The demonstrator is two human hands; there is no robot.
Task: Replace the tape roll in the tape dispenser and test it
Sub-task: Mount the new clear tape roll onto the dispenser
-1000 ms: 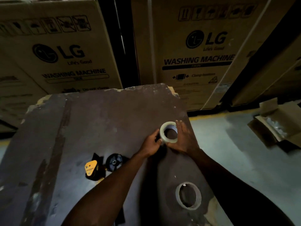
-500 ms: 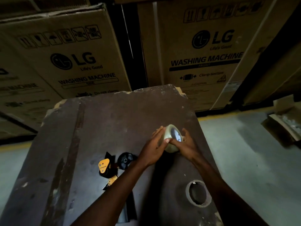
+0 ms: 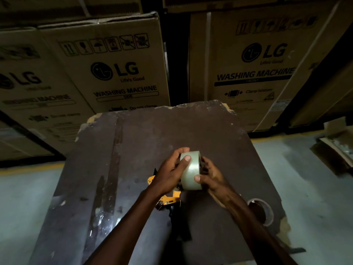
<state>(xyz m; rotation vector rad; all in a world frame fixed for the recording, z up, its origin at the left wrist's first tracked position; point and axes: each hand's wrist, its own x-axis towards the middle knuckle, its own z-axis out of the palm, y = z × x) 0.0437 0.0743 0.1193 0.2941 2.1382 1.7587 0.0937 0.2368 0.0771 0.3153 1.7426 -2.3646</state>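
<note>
A roll of clear tape stands on edge between both hands, lifted above the dark table. My left hand grips its left side with the thumb on the outer band. My right hand holds its right side, thumb on the band. The yellow and black tape dispenser lies on the table just under my left wrist, largely hidden by the hand and forearm. An empty cardboard tape core lies flat near the table's right front edge.
Large LG washing machine cartons stand stacked right behind the table. An open cardboard box sits on the grey floor at the right. Floor shows on both sides of the table.
The tape roll has been turned from facing me with its hole to standing edge-on, and both hands have brought it nearer, over the dispenser. The camera has tilted upward.
</note>
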